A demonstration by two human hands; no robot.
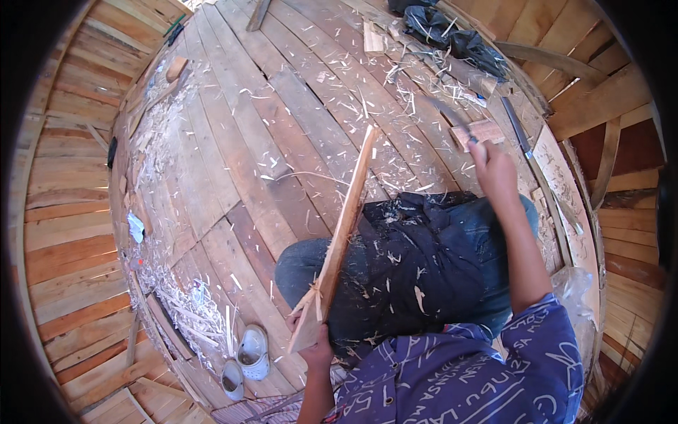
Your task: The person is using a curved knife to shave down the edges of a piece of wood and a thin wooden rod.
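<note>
- On my head view, the left hand [318,346] is closed around the near end of the stick [344,226].
- I have the stick slanting over the left side of the lap, its thin end pointing far and its near end broader, with frayed fibres.
- My right hand [493,166] is wrapped around the handle of the knife [446,113], out to the right; the curved blade points far and left, well apart from the stick.
- Beyond that hand I see a wood block [487,131] on the floor [240,177]; I cannot tell whether the knife touches it.
- A dark cloth [431,275] sprinkled with chips covers the lap.
- Shavings [198,307] heap up at left, beside the shoes [253,353].
- Far right, I see a black bag [459,39].
</note>
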